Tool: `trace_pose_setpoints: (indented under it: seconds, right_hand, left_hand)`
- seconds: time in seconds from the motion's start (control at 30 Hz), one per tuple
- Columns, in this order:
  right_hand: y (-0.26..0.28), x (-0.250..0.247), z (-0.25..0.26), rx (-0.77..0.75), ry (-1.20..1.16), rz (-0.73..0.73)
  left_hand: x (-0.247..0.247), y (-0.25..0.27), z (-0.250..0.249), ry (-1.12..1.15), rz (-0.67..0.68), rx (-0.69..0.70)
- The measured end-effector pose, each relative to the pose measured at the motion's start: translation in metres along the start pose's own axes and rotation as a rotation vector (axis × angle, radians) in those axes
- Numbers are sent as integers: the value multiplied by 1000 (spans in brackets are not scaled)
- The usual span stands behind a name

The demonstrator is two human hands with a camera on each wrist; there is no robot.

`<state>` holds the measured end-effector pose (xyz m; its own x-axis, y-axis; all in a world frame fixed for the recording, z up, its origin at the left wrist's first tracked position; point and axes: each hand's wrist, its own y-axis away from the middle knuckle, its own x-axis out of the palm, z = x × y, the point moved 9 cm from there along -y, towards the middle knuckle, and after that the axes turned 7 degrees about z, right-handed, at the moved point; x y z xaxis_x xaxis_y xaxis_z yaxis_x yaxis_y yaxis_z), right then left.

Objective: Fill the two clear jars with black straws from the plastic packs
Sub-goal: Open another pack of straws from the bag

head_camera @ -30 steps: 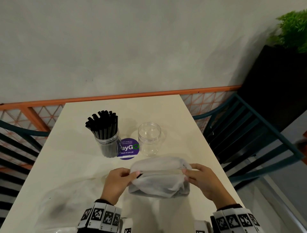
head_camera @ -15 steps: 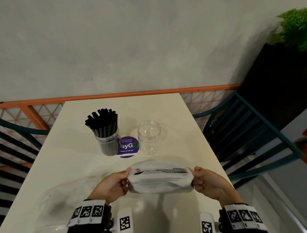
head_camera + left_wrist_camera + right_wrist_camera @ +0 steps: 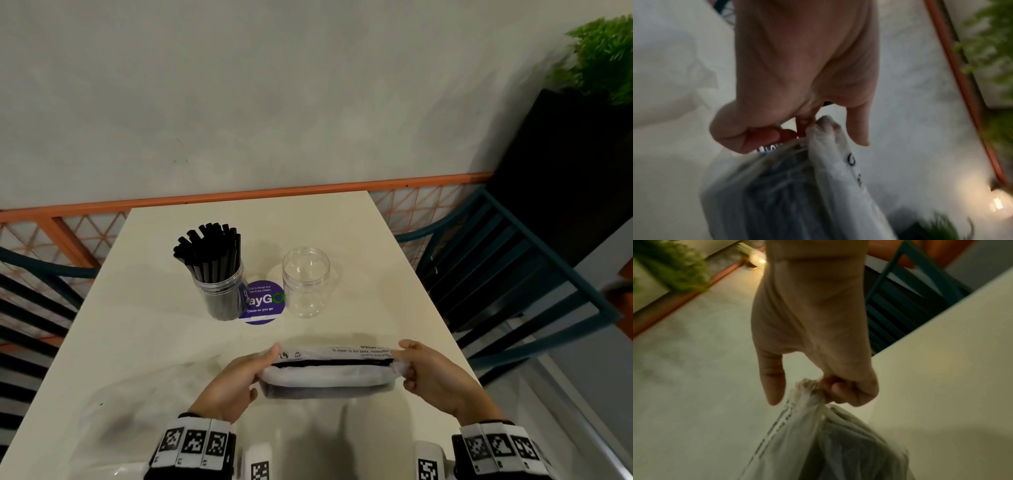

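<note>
A frosted plastic pack of black straws (image 3: pixel 329 371) is stretched sideways between my two hands near the table's front edge. My left hand (image 3: pixel 239 380) pinches its left end, shown close in the left wrist view (image 3: pixel 797 134) where the pack (image 3: pixel 797 186) hangs below the fingers. My right hand (image 3: pixel 428 373) pinches the right end, also in the right wrist view (image 3: pixel 828 387) with the pack (image 3: pixel 838 443). Further back stands a clear jar full of black straws (image 3: pixel 219 274), and to its right an empty clear jar (image 3: pixel 306 286).
A purple round sticker (image 3: pixel 262 303) lies on the cream table (image 3: pixel 342 233) between the jars. A clear empty plastic bag (image 3: pixel 113 421) lies at the front left. Teal chairs (image 3: pixel 513 284) flank the table; an orange rail (image 3: pixel 239 197) and a black planter (image 3: pixel 575 164) stand behind.
The pack has been pulled taut and turned so a dark line of straws shows along its top. Both hands moved apart and slightly toward me.
</note>
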<state>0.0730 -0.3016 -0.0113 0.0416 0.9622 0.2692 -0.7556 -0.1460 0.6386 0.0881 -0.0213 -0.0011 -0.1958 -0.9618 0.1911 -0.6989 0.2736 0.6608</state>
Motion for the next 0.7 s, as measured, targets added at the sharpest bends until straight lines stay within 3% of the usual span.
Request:
trace_pose_setpoints:
  seconds: [0.17, 0.27, 0.4, 0.57, 0.7]
  right_hand:
    - [7, 5, 22, -143, 564, -244]
    - [10, 10, 35, -247, 746, -340]
    - [13, 25, 40, -343, 840, -332]
    - [15, 26, 46, -401, 1050, -367]
    - [10, 15, 44, -369, 1137, -431]
  left_hand:
    - [-9, 2, -15, -216, -197, 185]
    - [-19, 2, -17, -261, -306, 225]
    - [-8, 3, -25, -514, -369, 336]
    - [13, 8, -37, -836, -338, 516]
    - [11, 5, -45, -831, -303, 604]
